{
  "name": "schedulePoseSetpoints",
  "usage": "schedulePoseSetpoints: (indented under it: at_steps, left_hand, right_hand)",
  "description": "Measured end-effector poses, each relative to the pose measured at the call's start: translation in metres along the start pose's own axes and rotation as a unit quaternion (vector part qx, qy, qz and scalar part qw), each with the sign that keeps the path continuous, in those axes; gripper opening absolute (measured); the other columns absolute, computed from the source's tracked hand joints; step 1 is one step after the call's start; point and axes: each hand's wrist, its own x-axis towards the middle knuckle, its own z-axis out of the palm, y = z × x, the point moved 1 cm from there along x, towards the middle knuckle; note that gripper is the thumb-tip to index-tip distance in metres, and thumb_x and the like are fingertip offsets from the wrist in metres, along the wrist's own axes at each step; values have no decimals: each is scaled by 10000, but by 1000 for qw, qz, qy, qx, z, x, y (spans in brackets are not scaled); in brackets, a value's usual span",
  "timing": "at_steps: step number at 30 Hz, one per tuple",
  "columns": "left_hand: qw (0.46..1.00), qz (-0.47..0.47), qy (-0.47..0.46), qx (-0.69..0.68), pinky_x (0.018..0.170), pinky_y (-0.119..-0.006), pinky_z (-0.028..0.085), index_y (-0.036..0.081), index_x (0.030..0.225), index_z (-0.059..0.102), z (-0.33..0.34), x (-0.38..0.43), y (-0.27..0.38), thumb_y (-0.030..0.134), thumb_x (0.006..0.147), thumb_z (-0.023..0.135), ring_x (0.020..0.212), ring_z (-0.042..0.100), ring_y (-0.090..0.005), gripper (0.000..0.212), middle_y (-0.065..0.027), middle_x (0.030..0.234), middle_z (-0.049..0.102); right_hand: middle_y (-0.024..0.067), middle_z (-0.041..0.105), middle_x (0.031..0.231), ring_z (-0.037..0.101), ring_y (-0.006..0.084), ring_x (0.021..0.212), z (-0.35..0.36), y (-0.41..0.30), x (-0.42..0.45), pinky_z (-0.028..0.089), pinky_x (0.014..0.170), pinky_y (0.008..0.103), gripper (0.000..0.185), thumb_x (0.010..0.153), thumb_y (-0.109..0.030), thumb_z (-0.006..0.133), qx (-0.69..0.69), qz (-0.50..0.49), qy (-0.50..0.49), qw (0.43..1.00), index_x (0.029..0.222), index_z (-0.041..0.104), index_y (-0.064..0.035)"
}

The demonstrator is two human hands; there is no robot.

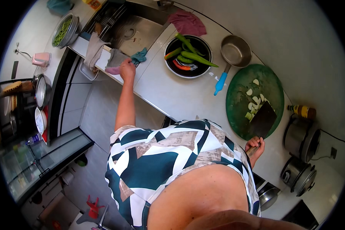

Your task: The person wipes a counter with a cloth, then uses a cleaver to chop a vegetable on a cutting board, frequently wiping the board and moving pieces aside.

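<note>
My left hand (127, 70) grips a grey cloth with a pink end (117, 61) at the front edge of the sink. Right beside it lies a crumpled teal cloth (139, 56). In my right hand (256, 146) is the wooden handle of a cleaver (264, 119). Its broad dark blade rests over a round green cutting board (238, 96). Cut pale pieces, which look like garlic (256, 100), lie near the blade, and some light green pieces (248, 116) sit at its edge. The blade hides part of the board.
A bowl (172, 72) of green and red peppers (197, 57) and a blue-handled saucepan (236, 51) stand on the counter. The sink (141, 31) is at upper left, with a colander of green beans (61, 31) beyond. A bottle (302, 111) and pots (300, 141) line the right.
</note>
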Motion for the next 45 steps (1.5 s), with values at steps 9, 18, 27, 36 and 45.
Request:
schedulePoseSetpoints:
  at_steps: [9,18,27,36,45]
  left_hand:
    - [989,-39,-46,138,655,-398,448,76,782,630,18,30,-12,187,649,598,761,560,-331,177,-146,764,586]
    - [998,42,46,18,632,-407,448,15,659,537,9,119,14,198,610,589,698,562,-358,196,-199,682,564]
    - [974,-58,-7,-217,435,-282,442,37,729,520,21,110,46,126,697,607,491,559,-160,129,-81,612,562]
    - [914,-101,-387,-65,456,-316,463,22,785,552,12,40,35,105,705,567,552,597,-218,116,-140,674,588]
    - [971,19,-200,130,690,-414,449,78,859,588,19,55,59,185,668,530,827,566,-338,227,-178,850,594]
  right_hand:
    - [17,435,586,398,80,456,26,13,-6,375,428,216,195,809,-154,483,-4,10,-26,1000,652,426,-53]
    - [4,416,583,382,74,448,26,7,-20,366,425,206,182,790,-165,510,-58,-9,22,998,660,420,-74]
    - [-5,411,595,374,65,454,8,6,-16,339,420,200,156,783,-163,507,-45,-5,27,999,683,421,-80]
    - [-2,426,609,380,65,457,10,-13,-6,343,415,206,131,779,-156,504,-43,3,43,998,705,418,-91]
    - [11,430,612,393,80,464,-5,-4,10,356,423,217,122,795,-145,488,-39,9,36,999,713,419,-87]
